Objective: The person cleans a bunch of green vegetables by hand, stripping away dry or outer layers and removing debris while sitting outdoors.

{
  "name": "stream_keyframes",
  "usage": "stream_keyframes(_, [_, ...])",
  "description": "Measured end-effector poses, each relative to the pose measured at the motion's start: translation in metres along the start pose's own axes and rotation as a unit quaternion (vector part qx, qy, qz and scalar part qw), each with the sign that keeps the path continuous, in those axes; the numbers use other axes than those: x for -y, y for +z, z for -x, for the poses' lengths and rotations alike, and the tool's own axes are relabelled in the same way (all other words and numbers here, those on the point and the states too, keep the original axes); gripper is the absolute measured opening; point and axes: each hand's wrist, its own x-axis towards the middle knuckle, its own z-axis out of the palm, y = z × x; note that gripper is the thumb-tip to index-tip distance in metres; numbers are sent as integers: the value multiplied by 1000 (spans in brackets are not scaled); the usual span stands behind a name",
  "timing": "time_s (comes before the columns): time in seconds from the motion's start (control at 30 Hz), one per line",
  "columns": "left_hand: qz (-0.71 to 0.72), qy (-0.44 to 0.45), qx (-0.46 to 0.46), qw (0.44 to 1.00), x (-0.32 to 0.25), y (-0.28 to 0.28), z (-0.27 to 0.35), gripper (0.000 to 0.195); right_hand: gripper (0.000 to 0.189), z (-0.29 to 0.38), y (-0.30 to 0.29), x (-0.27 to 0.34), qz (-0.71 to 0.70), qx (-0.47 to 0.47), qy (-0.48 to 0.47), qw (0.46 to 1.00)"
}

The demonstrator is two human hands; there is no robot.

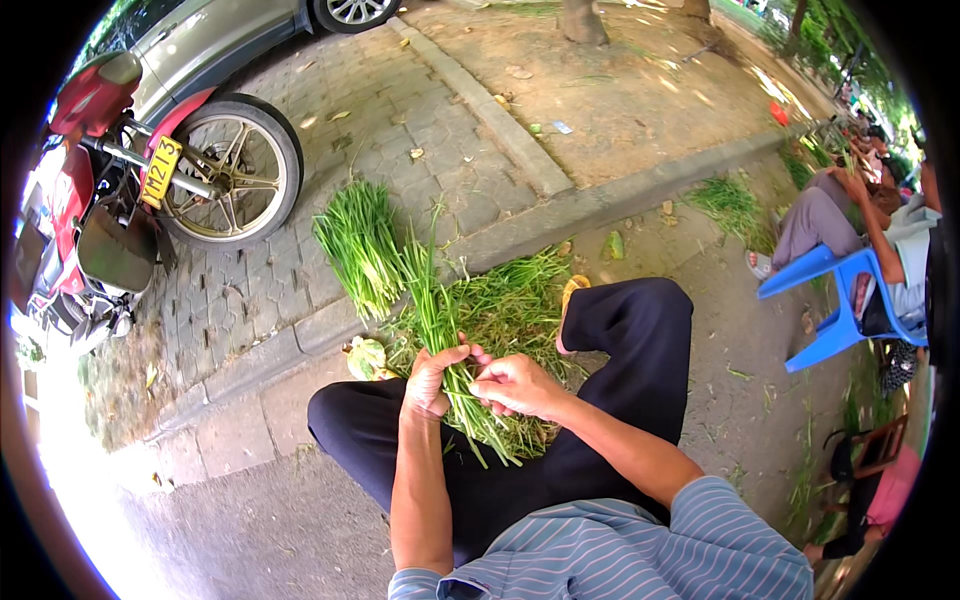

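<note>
My left hand is closed around a bunch of long green stalks, which look like garlic chives. The pale stem ends hang down over my lap, and the leaf tips point away from me. At the right side of the bunch is my right hand, its thumb and forefinger pinched together at the stalks. Whether a single stalk sits in that pinch is too small to tell. A larger heap of the same greens lies on the paving and kerb just beyond. Loose trimmed leaves cover the ground between my legs.
A red motorcycle stands at the left, with a parked car behind it. A stone kerb crosses the scene. To the right, a person sits on a blue plastic chair near more scattered greens. Other people sit farther along.
</note>
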Motion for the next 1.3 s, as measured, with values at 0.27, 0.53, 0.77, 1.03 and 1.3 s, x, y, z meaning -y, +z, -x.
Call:
stream_keyframes(0.27, [8,-12,33,999,0,3,0,23,23,10,-14,-4,-125,-44,14,991])
stream_keyframes(0.53, [-34,6,-24,999,5,10,0,26,22,-2,-5,10,60,-74,-14,995])
stream_keyframes(0.77, [-29,2,-14,999,6,10,1,27,19,-9,-7,1,65,-53,-24,996])
stream_keyframes(1.03, [-49,7,-2,999,8,11,0,30,17,-10,-12,-8,-32,-33,9,999])
stream_keyframes(1.3, [23,-30,19,999,13,12,1,32,17,20,-15,0,131,1,26,991])
